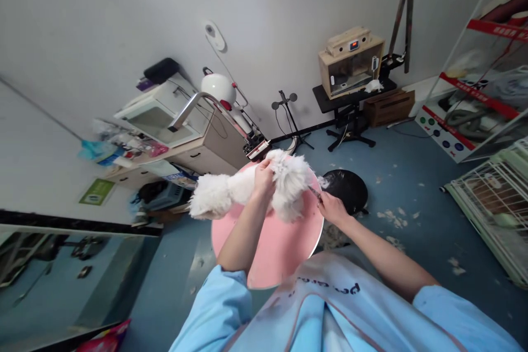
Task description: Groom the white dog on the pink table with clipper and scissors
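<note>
A white fluffy dog stands on a round pink grooming table. My left hand is closed on the fur along the dog's upper side, near its right-hand end in the view. In my right hand is a pair of scissors, its blades pointing left at the fluffy fur at that end. How far apart the blades are is too small to tell. The dog's face does not show clearly.
A metal grooming arm curves above the table's left. Behind it stand a white dryer and a cabinet. A black round stool is close on the right. Fur tufts litter the blue floor beside a wire cage.
</note>
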Demonstrator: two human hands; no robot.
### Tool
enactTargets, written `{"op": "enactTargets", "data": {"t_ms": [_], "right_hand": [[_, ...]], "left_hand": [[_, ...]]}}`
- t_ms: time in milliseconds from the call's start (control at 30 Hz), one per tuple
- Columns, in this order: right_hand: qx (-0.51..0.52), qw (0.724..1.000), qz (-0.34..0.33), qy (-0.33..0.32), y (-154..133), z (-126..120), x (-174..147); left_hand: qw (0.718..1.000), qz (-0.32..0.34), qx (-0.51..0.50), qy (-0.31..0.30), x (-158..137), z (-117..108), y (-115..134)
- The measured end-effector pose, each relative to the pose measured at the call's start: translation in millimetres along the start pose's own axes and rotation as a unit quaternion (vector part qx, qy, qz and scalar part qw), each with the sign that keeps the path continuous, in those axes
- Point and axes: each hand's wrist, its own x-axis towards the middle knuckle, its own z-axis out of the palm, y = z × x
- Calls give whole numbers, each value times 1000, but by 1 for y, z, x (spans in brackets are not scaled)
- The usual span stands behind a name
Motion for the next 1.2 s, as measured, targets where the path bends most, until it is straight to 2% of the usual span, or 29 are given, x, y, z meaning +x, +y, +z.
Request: {"op": "enactTargets", "data": {"t_ms": [67, 200, 267, 467, 567, 667, 733, 800, 967, 1100, 1200], "right_hand": [[-9, 1000, -17, -2, -4, 1, -4], [-17, 995, -53, 81, -33, -14, 11], [-11, 994, -59, 92, -41, -25, 18], [1, 1000, 4, -11, -12, -28, -3], [14, 999, -44, -22, -12, -35, -4], [5, 995, -102, 15, -27, -59, 12], [-11, 993, -113, 27, -31, -75, 21], [-23, 993, -111, 17, -22, -85, 22], [-28, 994, -92, -50, 15, -80, 4], [-23, 986, -159, -45, 4, -90, 8], [-34, 983, -172, -55, -6, -110, 21]], "left_hand": [[1000, 8, 0, 11, 2, 4, 0], [999, 44, 13, 12, 3, 12, -2], [998, 55, 17, 11, 2, 15, -3], [998, 54, 4, 19, 3, 16, -4], [998, 59, 25, 1, 3, 17, -5], [995, 59, 70, -35, -2, 18, -9], [993, 52, 92, -57, -5, 18, -12], [992, 44, 99, -61, -8, 16, -15], [992, 47, 106, -46, -12, 13, -21], [987, 66, 135, -62, -15, 14, -27], [984, 75, 149, -61, -17, 12, -30]]}}
